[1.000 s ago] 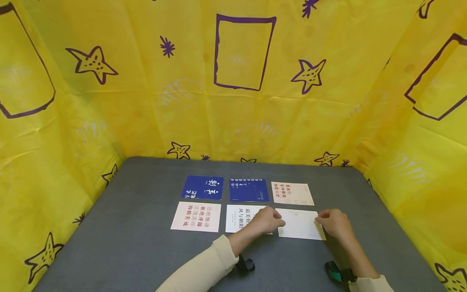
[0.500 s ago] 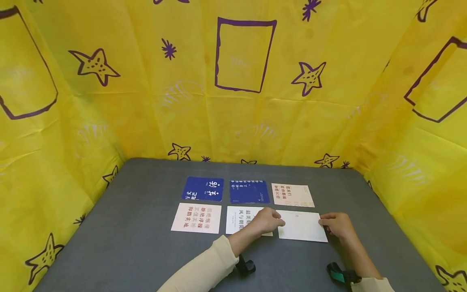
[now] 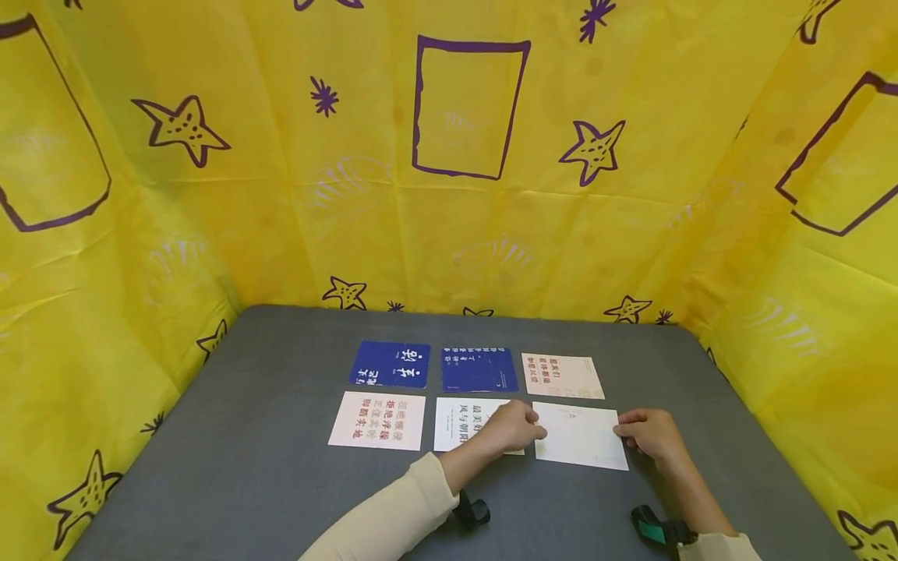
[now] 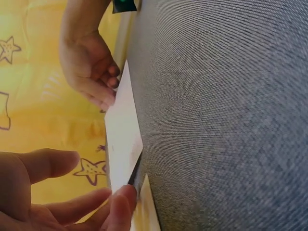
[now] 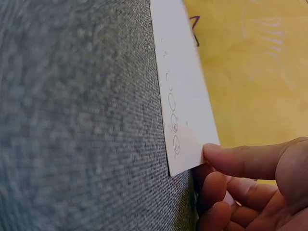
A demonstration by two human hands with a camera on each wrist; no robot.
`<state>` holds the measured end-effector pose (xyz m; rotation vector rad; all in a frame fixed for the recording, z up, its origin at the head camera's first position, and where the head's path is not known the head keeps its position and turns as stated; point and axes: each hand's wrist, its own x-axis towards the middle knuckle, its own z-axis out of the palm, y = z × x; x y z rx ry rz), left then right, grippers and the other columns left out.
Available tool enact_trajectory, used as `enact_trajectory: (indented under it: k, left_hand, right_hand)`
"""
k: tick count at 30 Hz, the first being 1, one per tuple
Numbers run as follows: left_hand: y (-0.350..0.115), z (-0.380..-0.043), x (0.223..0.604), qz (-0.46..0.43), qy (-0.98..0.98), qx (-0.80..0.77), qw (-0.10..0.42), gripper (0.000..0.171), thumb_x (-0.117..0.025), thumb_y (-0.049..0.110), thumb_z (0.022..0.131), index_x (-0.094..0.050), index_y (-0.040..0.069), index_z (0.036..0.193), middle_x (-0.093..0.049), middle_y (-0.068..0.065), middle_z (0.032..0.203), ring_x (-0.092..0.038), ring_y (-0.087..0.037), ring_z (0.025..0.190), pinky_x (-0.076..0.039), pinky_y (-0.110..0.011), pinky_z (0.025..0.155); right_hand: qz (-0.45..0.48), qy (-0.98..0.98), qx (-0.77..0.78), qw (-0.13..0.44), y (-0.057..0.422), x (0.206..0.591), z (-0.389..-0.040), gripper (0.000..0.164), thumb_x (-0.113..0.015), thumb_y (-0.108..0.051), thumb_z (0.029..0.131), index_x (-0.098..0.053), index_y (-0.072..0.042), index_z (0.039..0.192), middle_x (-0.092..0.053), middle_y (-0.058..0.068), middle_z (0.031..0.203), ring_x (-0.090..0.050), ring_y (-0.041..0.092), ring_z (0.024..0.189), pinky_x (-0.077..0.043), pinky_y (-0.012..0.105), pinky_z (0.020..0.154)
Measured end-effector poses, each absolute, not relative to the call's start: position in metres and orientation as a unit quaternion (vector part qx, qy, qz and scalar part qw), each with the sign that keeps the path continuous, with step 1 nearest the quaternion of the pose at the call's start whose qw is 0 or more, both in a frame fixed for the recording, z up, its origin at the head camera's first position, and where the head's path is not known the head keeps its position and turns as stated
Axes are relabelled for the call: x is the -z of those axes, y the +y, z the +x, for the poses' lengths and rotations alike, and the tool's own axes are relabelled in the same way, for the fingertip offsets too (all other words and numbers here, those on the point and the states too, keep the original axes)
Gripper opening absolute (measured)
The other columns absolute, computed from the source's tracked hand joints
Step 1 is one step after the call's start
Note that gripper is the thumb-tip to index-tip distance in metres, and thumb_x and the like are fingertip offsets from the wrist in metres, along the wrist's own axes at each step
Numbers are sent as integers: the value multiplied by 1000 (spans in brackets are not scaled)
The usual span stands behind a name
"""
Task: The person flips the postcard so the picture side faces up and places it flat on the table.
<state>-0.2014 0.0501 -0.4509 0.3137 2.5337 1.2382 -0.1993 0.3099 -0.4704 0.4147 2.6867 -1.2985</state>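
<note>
A white card [image 3: 581,440], mostly blank, is at the right end of the near row of cards. My right hand [image 3: 648,432] pinches its right edge, thumb on top and fingers beneath, as the right wrist view shows with the card [image 5: 185,91]. At the card's left edge is my left hand [image 3: 514,427]; in the left wrist view its fingertips [image 4: 126,197] meet the edge while the thumb stands apart. A dark gap shows under the card [image 4: 124,125] near those fingertips. Partly hidden behind the left hand lies a white card with dark writing [image 3: 454,425].
A pink card with red writing [image 3: 377,421] lies at the near left. Behind it are two blue cards [image 3: 389,364] and a pale pink card [image 3: 561,375] in a row. Yellow patterned cloth [image 3: 449,234] walls the grey table [image 3: 231,467] on the back and sides.
The white card has shifted slightly to the right and nearer the person, with my right hand moving a little to the right. My left hand stays at about the same place.
</note>
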Motion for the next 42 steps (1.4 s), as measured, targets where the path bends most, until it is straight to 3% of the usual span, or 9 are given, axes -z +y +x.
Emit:
enact_trajectory:
  k: [6,13,30,38,42]
  left_hand:
    - [54,-201,451,125,902,-393,129,31,-71,19,81,-72,0,105,-73,-12,105,-63,-20,79,-50,-29,71]
    - [53,-201,449,120,904,-391,128,33,-71,19,82,-72,1,109,-73,-11,107,-65,-21,86,-50,-30,76]
    - [51,-201,454,124,878,-440,143,26,-73,16,80,-75,-1,100,-74,-11,101,-61,-16,80,-49,-26,72]
    - [49,-201,461,139,857,-478,135,26,-70,-7,74,-74,-4,100,-74,-9,85,-55,-7,72,-45,-18,63]
    - [49,-200,461,133,850,-492,132,26,-70,-10,73,-74,-4,98,-72,-6,79,-53,-5,69,-44,-18,61]
  right_hand:
    - [134,891,430,61,311,470,-198,22,-67,-7,83,-67,9,97,-63,5,75,-55,18,63,-44,32,58]
    - [137,888,436,57,311,470,-199,23,-67,-8,84,-67,9,99,-62,2,72,-55,17,62,-44,32,56]
    - [138,886,439,58,313,468,-198,24,-68,-9,85,-68,9,100,-61,1,70,-54,17,60,-43,31,54]
    - [135,885,443,50,315,468,-195,21,-68,-10,85,-72,9,94,-62,-1,66,-55,16,60,-44,29,53]
    - [134,887,439,46,316,468,-194,22,-68,-12,86,-73,8,93,-62,-2,66,-53,16,62,-44,28,54]
